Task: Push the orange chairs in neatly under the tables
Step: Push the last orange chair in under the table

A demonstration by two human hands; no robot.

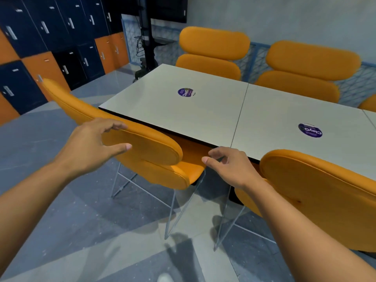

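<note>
An orange chair [146,145] stands at the near left side of the grey table [173,110], its seat partly under the tabletop and its back turned askew. My left hand [91,143] curls over the top of that chair's backrest, fingers behind and thumb in front. My right hand [230,165] hovers just right of the backrest, near the table edge, fingers loosely bent and holding nothing. A second orange chair [317,192] stands close on my right, at the neighbouring table [284,119].
Two more orange chairs [213,51] [305,72] sit at the far side of the tables. Blue and orange lockers [50,41] line the left wall. A black screen stand [146,47] stands beyond the table's far corner. Grey tiled floor [61,210] lies to my left.
</note>
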